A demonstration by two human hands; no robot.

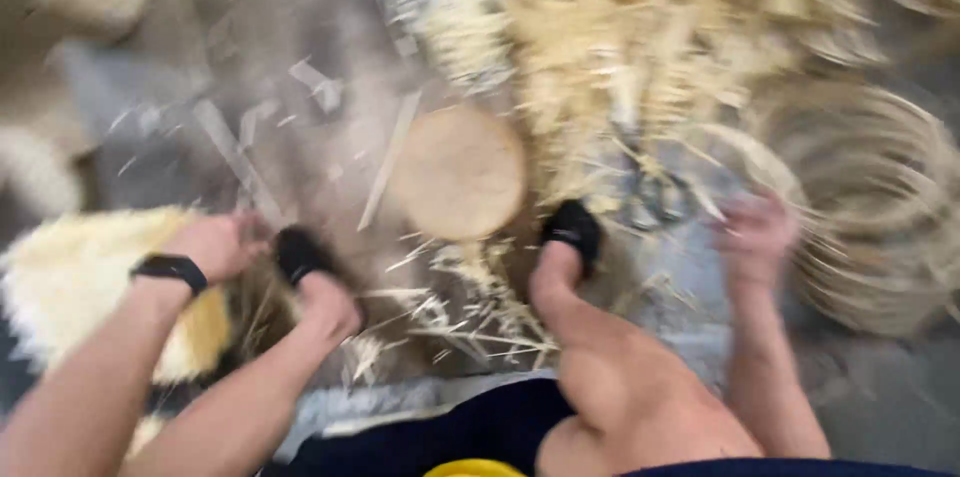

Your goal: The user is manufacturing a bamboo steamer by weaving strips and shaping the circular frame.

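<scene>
The left hand (215, 245), wearing a black wristband (170, 268), rests at 8 o'clock of the round wooden block (458, 173), beside a pale fleece mat (75, 277); its grip state cannot be determined through blur. The right hand (755, 237), at 4 o'clock of the block, touches coiled cane strips (870, 207), fingers loosely curled, grip unclear. Straw shavings (470, 307) litter the floor (200, 57) between both feet.

matt pale wood disc (458, 173), dry rough straw strips (640, 47), fluffy fleece mat (70, 272).

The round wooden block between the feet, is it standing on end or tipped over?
Standing on end: the wooden block shows its flat round face straight up to the camera.
</scene>
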